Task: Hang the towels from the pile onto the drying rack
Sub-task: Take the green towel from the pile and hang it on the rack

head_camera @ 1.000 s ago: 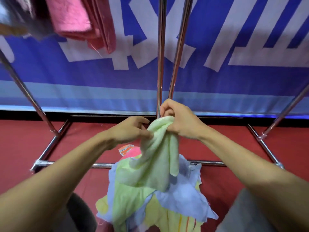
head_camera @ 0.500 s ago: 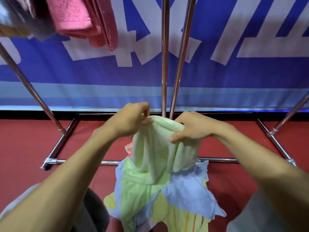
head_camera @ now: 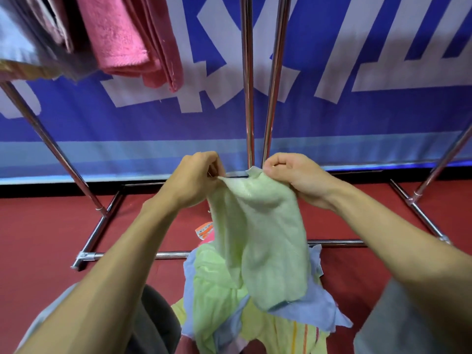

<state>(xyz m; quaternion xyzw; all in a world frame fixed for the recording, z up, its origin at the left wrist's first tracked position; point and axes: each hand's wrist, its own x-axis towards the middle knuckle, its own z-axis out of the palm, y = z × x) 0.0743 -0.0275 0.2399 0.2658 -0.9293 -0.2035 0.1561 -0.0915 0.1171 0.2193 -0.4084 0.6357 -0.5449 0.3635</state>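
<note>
left grip (head_camera: 196, 178), right grip (head_camera: 297, 178) pinching green towel (head_camera: 260, 238) top edge, likely corners | spread taut, lift clear of pile (head_camera: 217, 305), drape over rack (head_camera: 247, 98)

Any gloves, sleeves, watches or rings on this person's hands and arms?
No. The left hand and right hand are bare, with no gloves, rings or watch visible. Both forearms are uncovered as far as the frame shows. Some grey clothing appears below the arms at the bottom corners; whether sleeve or trousers is unclear.
</note>
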